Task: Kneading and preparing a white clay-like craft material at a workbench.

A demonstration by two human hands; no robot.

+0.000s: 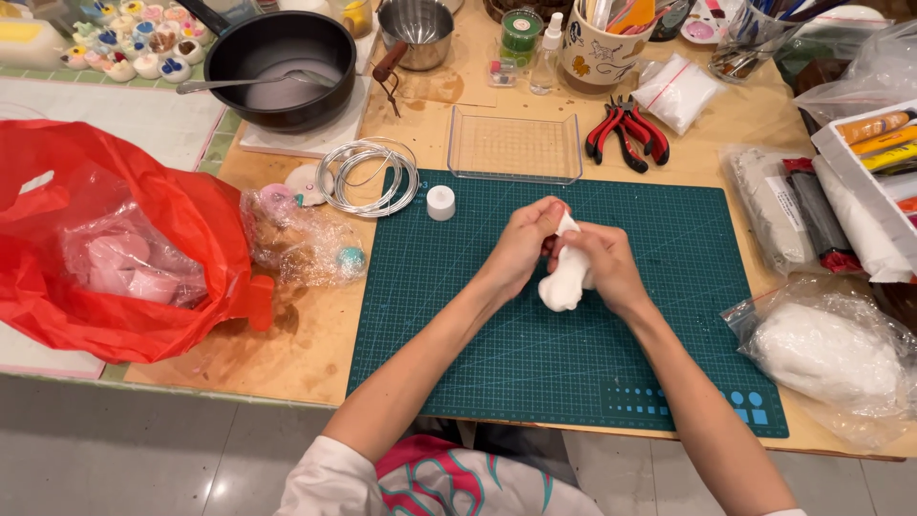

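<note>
White and soft, a lump of clay (564,282) sits between two hands above the middle of the green cutting mat (573,363). The right hand (607,268) wraps around the lump, fingers curled tight on it. The left hand (521,244) pinches the top end, fingers closed on the clay too. It looks like the squeezing and stretching step, when the clay is made soft. A good next move needs a firm pull and a fold, with both hands keeping their hold so the lump does not drop. Near the mat's top edge stands a small white cap (440,203). Beside that lies a coil of silver wire (371,177). A clear plastic tray (516,145) and red pliers (627,132) lie further back on the table (287,354). A red bag (115,239) sits far to the left.
</note>
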